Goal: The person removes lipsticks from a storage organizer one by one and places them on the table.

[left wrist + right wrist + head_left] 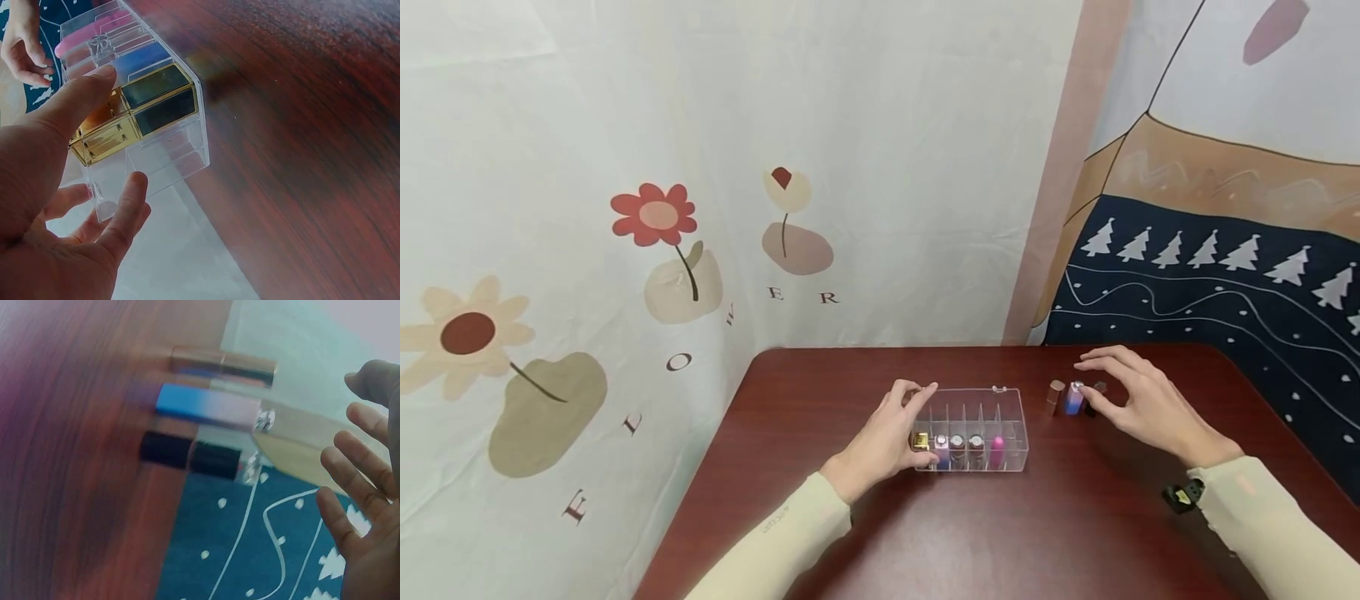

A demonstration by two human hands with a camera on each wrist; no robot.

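Note:
A clear divided lipstick box (1013,425) stands on the table, with several lipsticks in its front slots. Among them are a gold-and-black square lipstick (150,109) at the left end and a bright pink lipstick (997,452) toward the right. My left hand (883,433) grips the box's left end, thumb at the front and fingers reaching round to the back. To the right of the box stand a brown-gold lipstick (1055,397), a blue-and-pink lipstick (206,406) and a black lipstick (190,455). Fingers spread and holding nothing, my right hand (1138,404) hovers close beside these three.
The dark red wooden table (970,533) ends at a back edge just behind the box. Behind it hangs a pale curtain (887,208) with printed flowers, and a navy cloth (1195,292) with white trees covers the right side.

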